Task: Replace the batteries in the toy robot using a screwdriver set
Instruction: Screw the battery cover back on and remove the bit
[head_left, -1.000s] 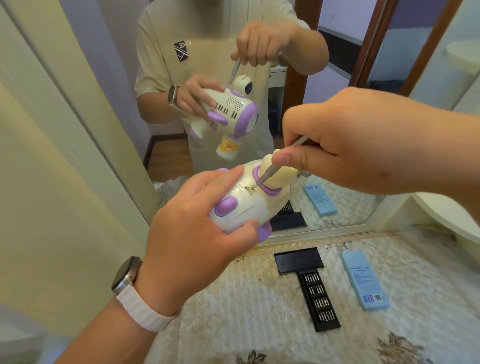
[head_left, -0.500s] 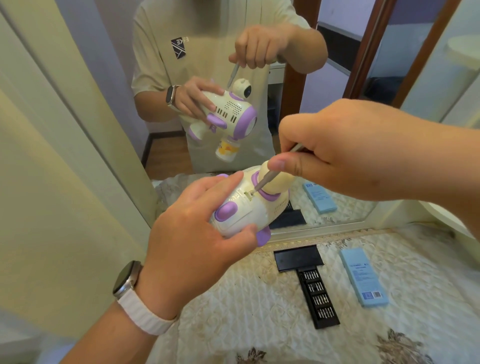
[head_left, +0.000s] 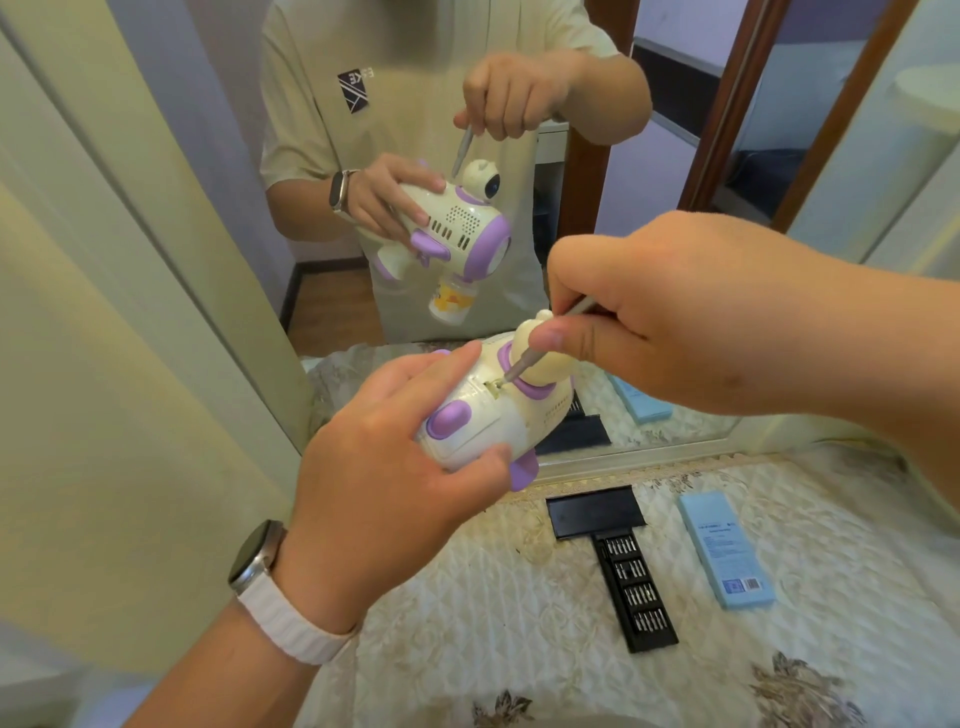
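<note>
Shifted slightly down-left since a second ago, the right hand (head_left: 675, 322) clamps its grip on a slim grey screwdriver (head_left: 519, 366), tip in a recess of the cream-and-purple plastic toy robot (head_left: 483, 436) clasped by the left hand (head_left: 384, 457) above a quilted cream cover (head_left: 467, 597).

Only 1 cam: head-worn, looked fwd & down, v. close over left hand (head_left: 384, 467) & right hand (head_left: 675, 322). It faced a mirror (head_left: 597, 208) at the bed's (head_left: 467, 623) far edge; reflection gave a 2nd, front-on angle.
</note>
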